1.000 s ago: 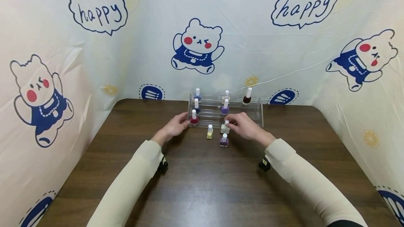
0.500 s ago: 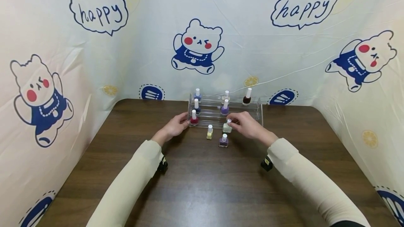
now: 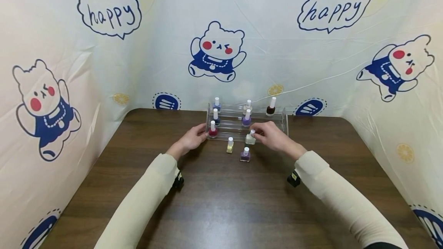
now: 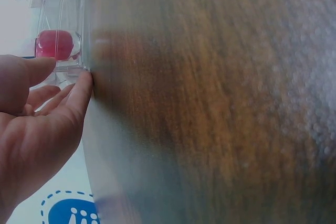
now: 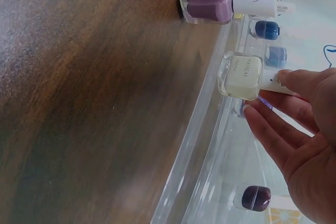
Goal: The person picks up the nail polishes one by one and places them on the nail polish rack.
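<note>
So there's this big pale cloth [image 3: 270, 18] with bears and "happy" bubbles round the back and sides, then the brown table [image 3: 221, 203], with a clear stepped rack [image 3: 228, 129] near the far edge. My left grip [image 3: 191, 137] is pinching the rack's left end, my right grip [image 3: 271, 135] has hold of the pale bottle [image 3: 250, 139] right by the rack's front edge, can't tell if its base touches anything. Top step has light blue [image 3: 217, 107], clearish [image 3: 247, 108] and dark red [image 3: 271, 109] bottles, the middle one dark blue [image 3: 216, 119] and purple [image 3: 246, 120], bottom left a red bottle [image 3: 213, 130]. Plum bottle [image 3: 245, 156] and yellow bottle [image 3: 230, 147] stand on the table in front. Smallest bit is the pale one's white cap [image 5: 272, 81], which is where I'm pinching it
</note>
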### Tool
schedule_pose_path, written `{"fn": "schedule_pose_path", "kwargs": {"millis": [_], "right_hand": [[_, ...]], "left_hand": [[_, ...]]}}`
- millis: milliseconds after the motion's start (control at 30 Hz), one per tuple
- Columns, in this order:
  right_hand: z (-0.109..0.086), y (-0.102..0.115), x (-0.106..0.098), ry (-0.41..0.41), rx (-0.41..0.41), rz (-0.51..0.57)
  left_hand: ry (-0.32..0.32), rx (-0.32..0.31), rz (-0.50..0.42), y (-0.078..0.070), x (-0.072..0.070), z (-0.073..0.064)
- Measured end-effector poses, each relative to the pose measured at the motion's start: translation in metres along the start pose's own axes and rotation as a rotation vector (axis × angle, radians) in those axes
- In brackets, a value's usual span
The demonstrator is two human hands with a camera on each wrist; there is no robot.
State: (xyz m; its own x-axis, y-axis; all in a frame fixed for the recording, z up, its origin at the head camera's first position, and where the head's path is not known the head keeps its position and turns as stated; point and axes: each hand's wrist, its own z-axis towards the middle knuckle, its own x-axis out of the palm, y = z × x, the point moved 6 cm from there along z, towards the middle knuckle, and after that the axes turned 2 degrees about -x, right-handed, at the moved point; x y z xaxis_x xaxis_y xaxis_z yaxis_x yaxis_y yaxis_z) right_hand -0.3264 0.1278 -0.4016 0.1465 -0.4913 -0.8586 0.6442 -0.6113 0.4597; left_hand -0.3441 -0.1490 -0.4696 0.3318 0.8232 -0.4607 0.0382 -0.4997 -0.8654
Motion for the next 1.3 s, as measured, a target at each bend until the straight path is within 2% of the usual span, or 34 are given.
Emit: {"fn": "schedule_pose_path", "kwargs": {"millis": [433,1033,1300], "right_hand": [[-0.003,0.001,-0.005,-0.021,-0.024,0.004],[-0.004,-0.002,-0.014,-0.01,0.02,-0.008],[-0.006,-0.002,-0.019,-0.02,0.013,-0.018]], "left_hand": [[0.006,0.005,0.002,-0.002,0.0,-0.002],[-0.006,-0.004,0.014,0.0,0.0,-0.002],[-0.004,-0.006,0.011,-0.001,0.0,-0.003]]}}
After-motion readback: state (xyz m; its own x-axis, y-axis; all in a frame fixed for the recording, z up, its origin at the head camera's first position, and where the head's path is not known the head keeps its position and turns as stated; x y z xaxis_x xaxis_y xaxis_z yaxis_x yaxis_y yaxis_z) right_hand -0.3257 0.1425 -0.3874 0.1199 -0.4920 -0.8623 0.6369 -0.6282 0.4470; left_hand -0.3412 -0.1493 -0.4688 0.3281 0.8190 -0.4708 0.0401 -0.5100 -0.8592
